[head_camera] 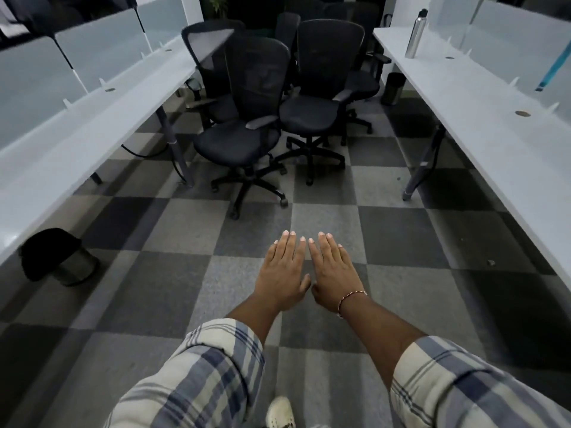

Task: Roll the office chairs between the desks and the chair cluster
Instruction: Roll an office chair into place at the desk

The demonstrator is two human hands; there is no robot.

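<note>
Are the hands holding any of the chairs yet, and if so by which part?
Nothing is held. The left hand and right hand are stretched out flat, side by side, over the carpet, short of the nearest chair in the cluster.

Black mesh chairs [247, 118]; white desks [482, 97]; grey checkered carpet [401, 230]; blue-cream plaid sleeves [210, 375].

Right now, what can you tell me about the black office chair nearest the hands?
The nearest office chair is black, with a tall mesh back, a padded fabric-looking seat, a grey-topped armrest and a star base on casters. It stands upright on the checkered carpet, at the front left of the chair cluster, close by the left desk. Its armrest crowds the neighbouring chair; contact is unclear. Neither the left hand nor the right hand touches it.
</note>
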